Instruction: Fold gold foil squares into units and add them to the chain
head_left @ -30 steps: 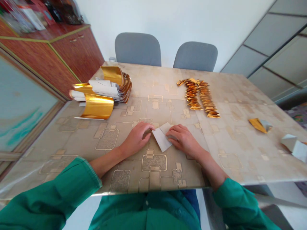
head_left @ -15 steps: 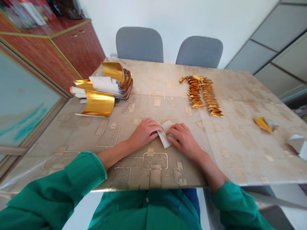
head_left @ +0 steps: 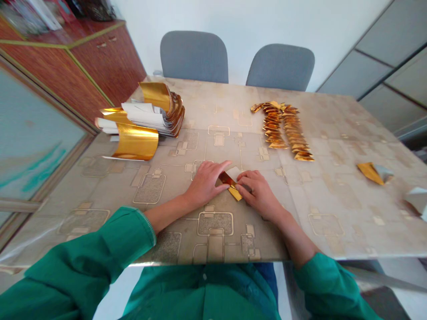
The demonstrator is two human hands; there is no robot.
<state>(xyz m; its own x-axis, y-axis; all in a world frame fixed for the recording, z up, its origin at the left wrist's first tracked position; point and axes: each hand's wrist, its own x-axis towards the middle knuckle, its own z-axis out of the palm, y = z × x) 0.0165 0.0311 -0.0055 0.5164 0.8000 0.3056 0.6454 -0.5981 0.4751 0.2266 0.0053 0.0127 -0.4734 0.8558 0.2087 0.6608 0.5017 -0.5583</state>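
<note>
A small folded piece of gold foil paper (head_left: 235, 193) lies at the table's front middle, its gold face showing at the near side and its pale backing beyond. My right hand (head_left: 256, 193) pinches its right side between thumb and fingers. My left hand (head_left: 208, 181) is at its left side, thumb and index finger spread apart, the thumb tip touching or very close to the paper. Part of the paper is hidden behind my fingers.
A stack of curled gold-and-white foil sheets (head_left: 156, 118) stands at the back left. Two rows of folded gold pieces (head_left: 283, 131) lie at the back right. A loose gold piece (head_left: 372, 173) and a white paper (head_left: 416, 201) lie far right. Two grey chairs (head_left: 194, 58) stand behind the table.
The paper showed only its pale side before; now a gold folded strip faces up. My left index finger and thumb have spread apart. The right hand stays on the paper.
</note>
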